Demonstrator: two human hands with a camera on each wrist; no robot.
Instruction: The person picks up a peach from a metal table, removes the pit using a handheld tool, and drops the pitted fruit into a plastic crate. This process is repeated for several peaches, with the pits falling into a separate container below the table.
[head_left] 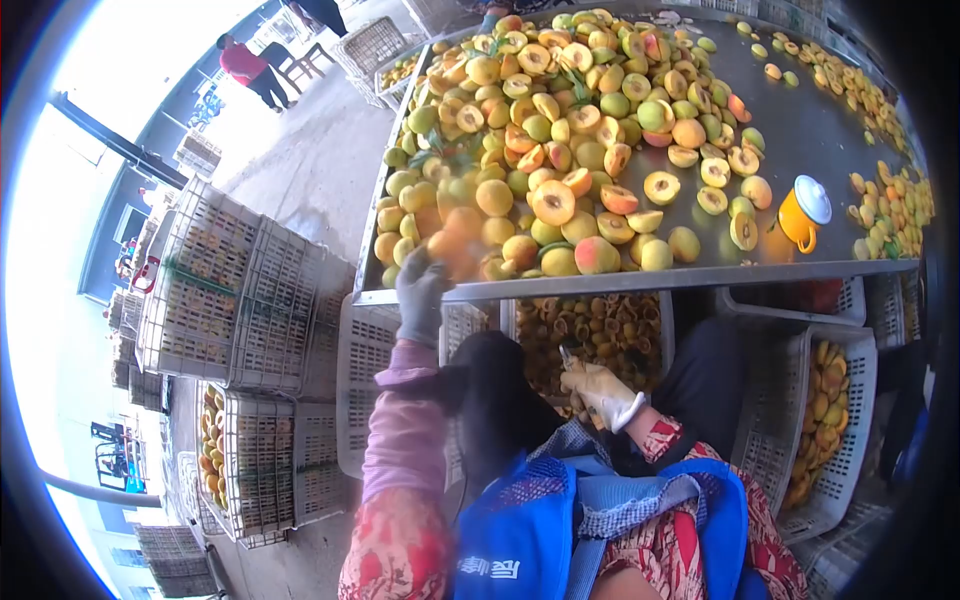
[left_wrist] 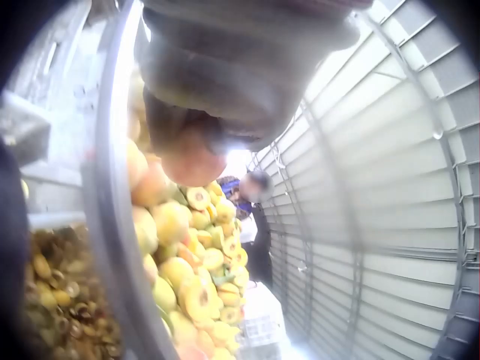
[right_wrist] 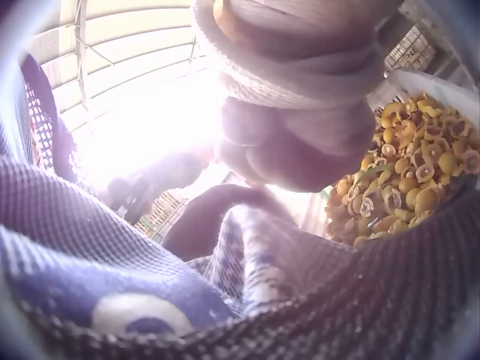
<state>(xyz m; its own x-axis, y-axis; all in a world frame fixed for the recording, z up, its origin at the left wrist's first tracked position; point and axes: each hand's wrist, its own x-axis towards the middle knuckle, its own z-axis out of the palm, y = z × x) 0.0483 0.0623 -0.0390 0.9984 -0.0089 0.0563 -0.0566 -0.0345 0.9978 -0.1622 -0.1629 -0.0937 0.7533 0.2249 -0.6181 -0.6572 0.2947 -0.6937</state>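
Note:
The gloved left hand [head_left: 422,295] is at the near left edge of the metal table, its fingers among orange-yellow fruits. In the left wrist view the curled fingers of that hand [left_wrist: 217,75] grip a reddish-orange fruit [left_wrist: 193,159]. Low over a crate of cut fruit pieces [head_left: 590,330], the gloved right hand [head_left: 603,395] holds a small tool with a metallic tip [head_left: 566,354]. The right wrist view shows this hand [right_wrist: 300,135] with curled fingers; the tool is hidden there. Whole and halved fruits [head_left: 553,202] lie heaped on the table.
A yellow mug with a white lid [head_left: 800,215] stands on the table [head_left: 790,120] at the right. Crates of fruit [head_left: 828,420] sit below its right side. Stacked crates [head_left: 230,290] stand at the left, and a person in a red top [head_left: 243,63] is farther back.

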